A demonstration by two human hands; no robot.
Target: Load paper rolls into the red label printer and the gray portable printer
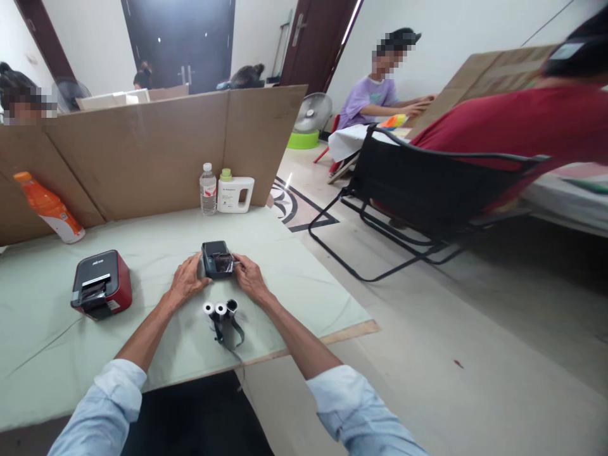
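A small black portable printer [217,259] with a shiny, see-through part on top sits on the pale green table cover. My left hand [190,278] grips its left side, thumb near the lower edge. On the other side, my right hand [251,277] has its fingers closed at the printer's right edge, by the shiny part; the exact fingertip contact is hard to make out. Just nearer to me stand small rolls [220,311], two with white ends and one dark, with a dark strip curling beside them. Farther left is a larger red-and-black label printer [101,285].
A cardboard screen [156,152] lines the table's back. Before it stand an orange bottle [50,206], a clear water bottle [208,190] and a white jug [235,194]. The table edge [351,332] is at right. A black folding chair [427,183] and people sit beyond.
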